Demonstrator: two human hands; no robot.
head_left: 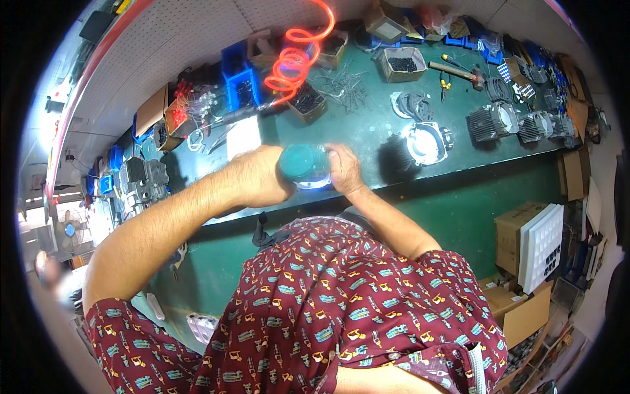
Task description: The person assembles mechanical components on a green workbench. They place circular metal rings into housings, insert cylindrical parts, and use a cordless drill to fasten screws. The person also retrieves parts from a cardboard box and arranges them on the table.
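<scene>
At the front edge of the green workbench (367, 108), a teal round-topped object (304, 163) stands between my hands. Its kind is not clear from above. My left hand (261, 176) is closed at its left side, with the fingertips hidden. Under it shows a bright, pale-rimmed part (316, 183), which looks like metal. My right hand (344, 169) is closed against the right side of this part, thumb on top and other fingers mostly out of sight. To the right, a round metal housing (425, 144) with a brightly lit face sits on the bench.
An orange coiled air hose (292, 69) hangs over the bench, above a box of dark parts (307, 102). Finned metal housings (492, 123) stand at the right, metal castings (143, 180) at the left. A hammer (459, 72) and pliers (445, 87) lie farther back. Cartons (515, 236) stand lower right.
</scene>
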